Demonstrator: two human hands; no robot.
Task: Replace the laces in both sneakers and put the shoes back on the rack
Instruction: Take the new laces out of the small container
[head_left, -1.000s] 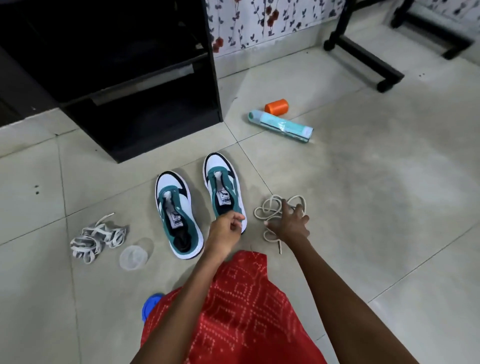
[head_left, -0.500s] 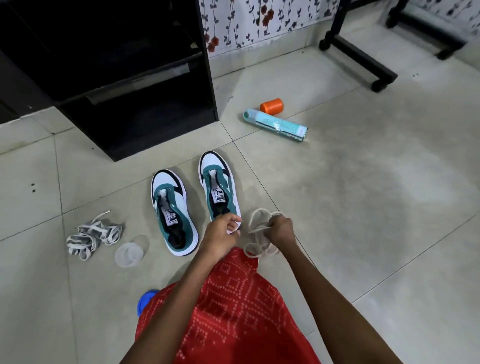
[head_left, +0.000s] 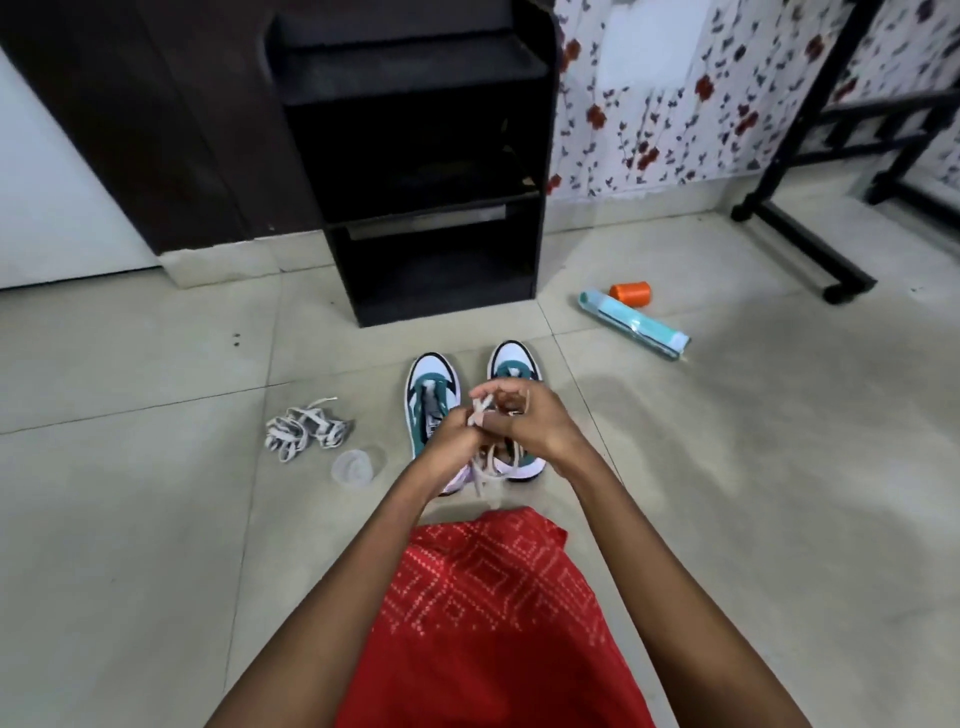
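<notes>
Two white and teal sneakers stand side by side on the floor tiles, toes toward the black rack (head_left: 431, 208): the left sneaker (head_left: 432, 384) and the right sneaker (head_left: 511, 361), both without laces. Above their heels I hold a bundle of cream laces (head_left: 485, 470) with both hands. My left hand (head_left: 451, 439) grips the bundle from the left and my right hand (head_left: 524, 421) pinches its upper strands; loops hang below. A heap of grey-white old laces (head_left: 304, 428) lies on the floor to the left.
A clear round lid (head_left: 353, 466) lies beside the old laces. A teal tube (head_left: 634, 325) and an orange spool (head_left: 629, 293) lie on the floor at right. A black stand's foot (head_left: 810, 249) crosses the far right. My red garment (head_left: 488, 613) covers the near floor.
My right hand lifted the cream laces off the floor and brought them in over the sneakers' heels. My left hand joined it on the bundle. The view tilted up toward the rack.
</notes>
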